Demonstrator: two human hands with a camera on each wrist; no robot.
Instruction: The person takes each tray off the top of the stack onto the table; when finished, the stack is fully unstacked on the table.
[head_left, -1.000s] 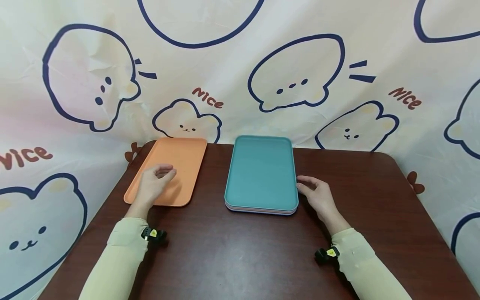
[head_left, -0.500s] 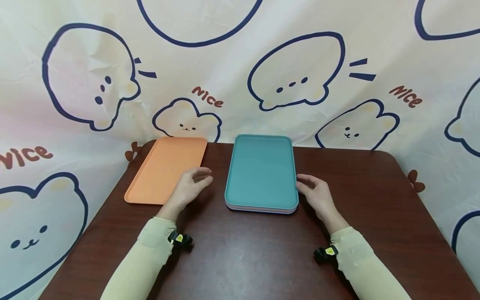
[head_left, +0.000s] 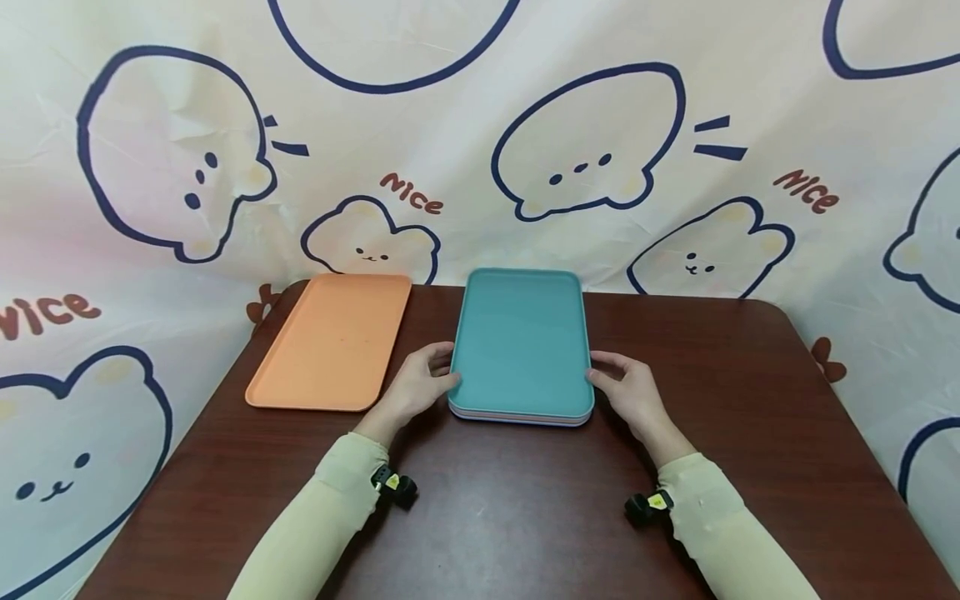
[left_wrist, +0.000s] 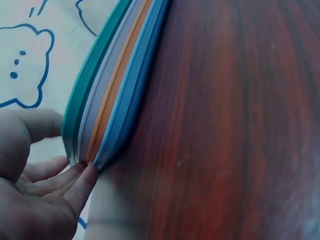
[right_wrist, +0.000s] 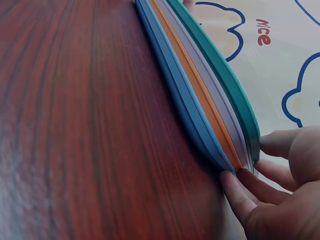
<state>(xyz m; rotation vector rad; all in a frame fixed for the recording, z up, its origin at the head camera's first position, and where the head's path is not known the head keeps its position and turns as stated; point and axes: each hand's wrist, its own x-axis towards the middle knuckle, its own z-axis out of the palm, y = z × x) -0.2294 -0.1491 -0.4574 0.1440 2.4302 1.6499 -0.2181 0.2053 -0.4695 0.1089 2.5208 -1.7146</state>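
A stack of rectangular trays lies on the table, topped by a teal tray (head_left: 525, 342). Below that, the left wrist view shows the edges of a lilac tray (left_wrist: 104, 75), an orange tray (left_wrist: 121, 75) and, at the bottom, blue (left_wrist: 131, 95). My left hand (head_left: 417, 383) is at the stack's left side, thumb by the teal rim and fingertips against the layered edges. On the opposite side my right hand (head_left: 633, 396) touches the edges the same way, its fingers loosely bent. Neither hand curls round a tray.
A separate orange tray (head_left: 333, 342) lies flat to the left, behind my left forearm. The dark brown wooden table (head_left: 495, 500) runs back to a cream curtain (head_left: 465, 125) printed with cartoon bears. Both wrists carry small black cameras.
My left hand has moved right, from over the separate orange tray to the left side of the stack. My right hand has stayed at the stack's right side. The trays have not moved.
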